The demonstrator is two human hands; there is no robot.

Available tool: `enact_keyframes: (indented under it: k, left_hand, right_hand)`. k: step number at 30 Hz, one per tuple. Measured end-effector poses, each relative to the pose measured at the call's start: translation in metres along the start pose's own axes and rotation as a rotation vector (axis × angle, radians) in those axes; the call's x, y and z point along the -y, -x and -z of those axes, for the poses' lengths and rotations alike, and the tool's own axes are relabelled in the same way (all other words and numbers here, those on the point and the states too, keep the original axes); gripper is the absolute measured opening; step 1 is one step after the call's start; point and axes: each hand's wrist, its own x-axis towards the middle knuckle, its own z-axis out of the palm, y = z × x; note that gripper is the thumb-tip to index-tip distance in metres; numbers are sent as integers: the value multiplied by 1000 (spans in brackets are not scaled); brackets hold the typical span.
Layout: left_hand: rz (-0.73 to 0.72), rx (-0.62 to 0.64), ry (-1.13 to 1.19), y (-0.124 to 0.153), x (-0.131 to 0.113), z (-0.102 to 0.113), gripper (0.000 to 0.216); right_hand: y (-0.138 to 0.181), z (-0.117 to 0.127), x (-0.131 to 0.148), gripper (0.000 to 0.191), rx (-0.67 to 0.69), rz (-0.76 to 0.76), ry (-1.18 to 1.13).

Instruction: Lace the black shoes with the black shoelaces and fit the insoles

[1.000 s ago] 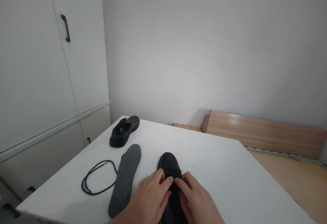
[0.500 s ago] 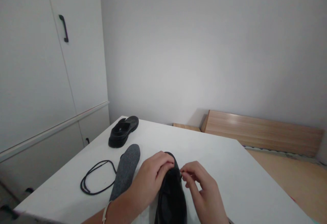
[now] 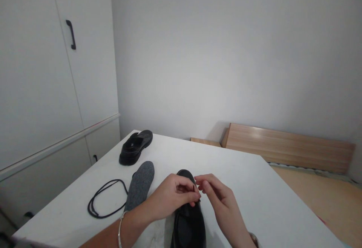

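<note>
Compared with half a second ago, the left hand [image 3: 169,199] has come nearer and farther right, off the toe end of the black shoe [image 3: 189,225], so its fingertips now reach the shoe's right edge. Its grip is together, thumb against forefinger, on a short dark strand [image 3: 194,188]. The right hand [image 3: 222,199] has its fingers stretched left, almost meeting the left fingertips; I cannot tell whether its grip is pinching anything. The shoe lies at the near side of the counter [image 3: 226,165], toe pointing far, directly under the left grip and just left of the right one. Left of it are the grey insole [image 3: 141,182], partly behind the left forearm, and a looped black cord [image 3: 89,204]; the second shoe [image 3: 131,157] sits by the far left corner. Open counter stretches right of the right hand to a slanting edge.
</note>
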Motion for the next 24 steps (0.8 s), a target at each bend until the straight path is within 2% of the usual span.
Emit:
enact_keyframes:
  k: [2,6,8,11,13,15,17,20,22,24]
  left_hand:
    - [-105,-21,-208,3,-2,3,11]
    - [-482,21,-813,10,-3,4,28]
    - [-599,33,-1011,12,-2,3,30]
    - [-710,-56,-1079,11,3,1,27]
    - [-815,-167,-988,10,10,1,24]
    - [-861,-265,-840,11,19,3,20]
    - [-790,-303,-693,15,29,8,19]
    - [-512,-359,-499,28,43,18,15]
    - [-310,-418,-363,35,49,21,10]
    - [-168,-419,-199,36,48,20,6]
  right_hand:
    - [1,1,-8,34,30,-61,27]
    - [1,-2,-17,41,128,-90,96]
    - [0,-5,-16,41,161,-96,58]
    - [-2,-6,-12,35,174,-136,-49]
    - [-2,-5,-13,30,141,-140,-89]
    - [0,-1,-21,27,108,-100,-77]
    - [4,7,-33,26,53,-54,-9]
    - [13,23,-54,27,-42,-69,100]
    - [19,32,-64,28,-56,-109,127]
    - [23,37,-65,28,-64,-123,134]
